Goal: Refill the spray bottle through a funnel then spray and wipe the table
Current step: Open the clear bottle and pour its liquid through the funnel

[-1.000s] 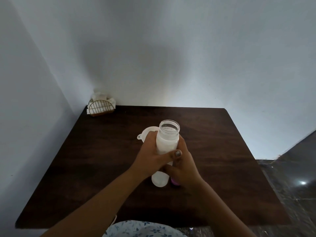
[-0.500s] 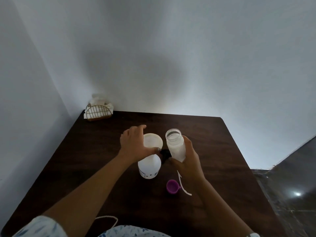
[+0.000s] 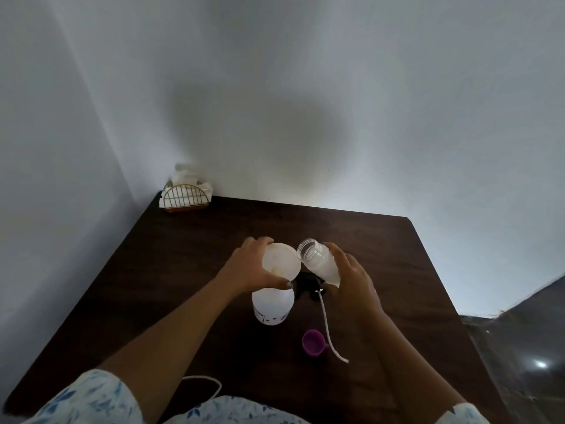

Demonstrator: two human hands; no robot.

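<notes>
**Over the funnel, a pour about to begin**

Near the middle of the dark table (image 3: 183, 270) the white spray bottle (image 3: 273, 307) stands upright with its top off and a pale funnel (image 3: 281, 261) seated in its neck. The left hand (image 3: 250, 270) curls round the funnel's rim, thumb on the near side, steadying it. The right hand (image 3: 354, 280) grips the lower body of a small clear refill bottle (image 3: 318, 263). That bottle is uncapped and tilted so that its threaded mouth sits just beside the funnel's edge. Whitish liquid lies in its lower part, and I see none running out yet. Just right of the spray bottle, the black spray head (image 3: 308, 284) lies on the wood, its white dip tube (image 3: 328, 328) trailing toward the person past a purple cap (image 3: 313, 342).

Judging by looks, both bottles are light, thin plastic. The spray bottle probably tips easily if near empty, so a hold on funnel and neck together seems wise. The refill bottle likely flexes under a squeeze and could turn slippery if wet. A firm grasp low on its body, as now, should give control of the tilt.
</notes>
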